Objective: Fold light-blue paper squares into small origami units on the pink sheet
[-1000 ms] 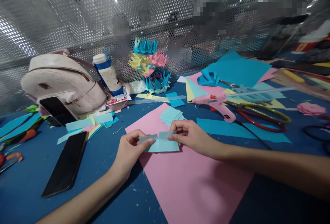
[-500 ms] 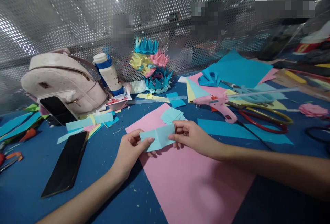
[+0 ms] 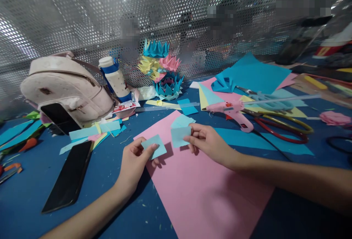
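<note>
My left hand (image 3: 136,158) pinches a small light blue paper piece (image 3: 158,148) between thumb and fingers. Another light blue piece (image 3: 178,136) is in the closed fingers of my right hand (image 3: 205,142). A gap separates the two pieces, and both are above a large pink sheet (image 3: 198,184). Behind the right-hand piece, more light blue paper pieces (image 3: 183,121) lie on the pink sheet, partly hidden by it.
A pink glue gun (image 3: 231,110) and red-and-yellow-handled scissors (image 3: 286,127) lie at the right. A phone (image 3: 68,176), a pale backpack (image 3: 66,85) and a bottle (image 3: 115,77) are at the left. Folded paper flowers (image 3: 162,66) stand at the back.
The light blue paper that both hands held as one creased piece is now two separate pieces, one in each hand. My left hand has moved slightly left.
</note>
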A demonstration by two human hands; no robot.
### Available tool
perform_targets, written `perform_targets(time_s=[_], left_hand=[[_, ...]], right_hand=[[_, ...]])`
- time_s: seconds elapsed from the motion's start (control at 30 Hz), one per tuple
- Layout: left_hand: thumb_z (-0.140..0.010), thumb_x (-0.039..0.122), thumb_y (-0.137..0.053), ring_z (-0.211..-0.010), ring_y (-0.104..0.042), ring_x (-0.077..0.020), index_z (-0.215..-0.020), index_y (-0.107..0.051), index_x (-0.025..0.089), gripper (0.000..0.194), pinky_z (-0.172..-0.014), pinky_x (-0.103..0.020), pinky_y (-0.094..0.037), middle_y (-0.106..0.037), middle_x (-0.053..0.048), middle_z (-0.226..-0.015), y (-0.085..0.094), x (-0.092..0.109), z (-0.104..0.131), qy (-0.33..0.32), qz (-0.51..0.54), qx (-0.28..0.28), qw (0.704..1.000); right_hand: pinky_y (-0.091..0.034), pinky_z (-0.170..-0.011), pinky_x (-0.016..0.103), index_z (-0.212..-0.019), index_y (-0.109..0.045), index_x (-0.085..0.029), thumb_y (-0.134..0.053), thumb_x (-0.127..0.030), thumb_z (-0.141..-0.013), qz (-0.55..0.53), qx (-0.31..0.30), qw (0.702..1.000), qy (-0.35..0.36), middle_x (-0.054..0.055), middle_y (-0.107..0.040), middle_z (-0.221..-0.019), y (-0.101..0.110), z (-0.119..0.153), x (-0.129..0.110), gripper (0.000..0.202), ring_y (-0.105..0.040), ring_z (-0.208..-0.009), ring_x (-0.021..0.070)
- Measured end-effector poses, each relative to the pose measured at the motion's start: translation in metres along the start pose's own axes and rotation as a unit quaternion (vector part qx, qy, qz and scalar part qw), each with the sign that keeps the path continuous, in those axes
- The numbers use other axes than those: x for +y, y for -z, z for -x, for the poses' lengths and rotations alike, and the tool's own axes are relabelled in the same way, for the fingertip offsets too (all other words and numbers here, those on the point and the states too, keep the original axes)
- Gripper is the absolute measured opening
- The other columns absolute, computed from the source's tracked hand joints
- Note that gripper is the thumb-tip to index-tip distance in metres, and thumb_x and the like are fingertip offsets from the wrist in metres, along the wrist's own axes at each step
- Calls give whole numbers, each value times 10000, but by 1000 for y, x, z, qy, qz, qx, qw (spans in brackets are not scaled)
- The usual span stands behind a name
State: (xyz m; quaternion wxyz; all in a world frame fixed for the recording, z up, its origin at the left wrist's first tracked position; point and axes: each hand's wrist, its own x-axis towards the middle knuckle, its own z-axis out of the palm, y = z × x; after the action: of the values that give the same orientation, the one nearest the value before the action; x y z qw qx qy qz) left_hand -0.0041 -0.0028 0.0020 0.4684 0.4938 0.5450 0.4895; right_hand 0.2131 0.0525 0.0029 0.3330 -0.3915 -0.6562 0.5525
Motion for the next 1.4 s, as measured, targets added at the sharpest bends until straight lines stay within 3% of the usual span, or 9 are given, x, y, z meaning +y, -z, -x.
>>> perform_targets(time_s=[0.2,0.3,0.47,0.63,0.77,0.87,1.0,1.17,1.4], left_hand=[[-871,357,-607,-503,-601,-136,-717,-621,149,259,-554,-244,-478,-648,-13,-578,-2,-2,0,-2,-17,-56,998],[-914,334,-535,-564,-564,-129,-704,-640,153,296,-570,-230,-432,-605,-10,-621,-4,-1,1,-50,-66,-91,992],[-929,245,-491,-662,-548,-142,-725,-678,161,289,-618,-231,-399,-605,-36,-740,-5,3,4,-137,-143,-143,970],[-940,309,-483,-646,-538,-137,-688,-673,152,352,-611,-227,-392,-600,-39,-729,-7,2,7,-144,-144,-166,965],[-960,413,-416,-620,-562,-142,-782,-664,145,407,-612,-237,-423,-639,-41,-708,-8,2,5,-89,-76,-132,984],[-923,411,-500,-790,-629,-166,-981,-653,151,307,-726,-253,-462,-693,-67,-912,-6,7,-4,-94,-44,-86,991],[-868,342,-596,-985,-616,-186,-1020,-632,156,243,-823,-263,-458,-655,-86,-1070,-5,20,-30,-22,21,-110,993],[-814,243,-650,-847,-633,-157,-922,-636,144,147,-764,-258,-465,-661,-75,-940,-17,30,-80,53,37,-126,990],[-819,263,-602,-638,-611,-165,-745,-573,157,132,-702,-310,-502,-621,-54,-668,-33,44,-120,202,22,-165,965]], right_hand=[[-425,-576,247,-721,-539,-173,-573,-430,-887,28,-57,997,42,-7,-558,-660,0,0,1,307,-532,-610,119],[-374,-565,242,-675,-537,-168,-610,-437,-859,75,-85,992,59,-20,-495,-655,-2,1,-1,334,-463,-611,111],[-353,-547,216,-1000,-535,-199,-720,-386,-781,30,-92,994,48,-56,-506,-684,-4,2,-4,342,-446,-591,96],[-338,-549,227,-775,-565,-175,-664,-405,-832,97,-82,986,111,-27,-498,-716,-4,3,-1,257,-419,-607,101],[-419,-630,251,-869,-534,-190,-572,-373,-898,72,-18,990,121,-6,-558,-789,-3,3,0,189,-525,-687,133],[-442,-677,264,-901,-510,-187,-550,-332,-900,86,41,985,145,16,-566,-846,2,-1,-11,150,-554,-782,161],[-430,-724,278,-1026,-535,-173,-469,-264,-918,214,72,952,208,43,-585,-932,18,-13,-31,156,-554,-849,176],[-432,-723,286,-1218,-486,-180,-440,-217,-924,477,86,861,156,70,-640,-1014,33,-27,-22,300,-609,-892,207],[-472,-773,305,-1185,-507,-167,-527,-232,-894,538,81,827,140,125,-595,-1193,30,-25,5,298,-590,-1045,249]])
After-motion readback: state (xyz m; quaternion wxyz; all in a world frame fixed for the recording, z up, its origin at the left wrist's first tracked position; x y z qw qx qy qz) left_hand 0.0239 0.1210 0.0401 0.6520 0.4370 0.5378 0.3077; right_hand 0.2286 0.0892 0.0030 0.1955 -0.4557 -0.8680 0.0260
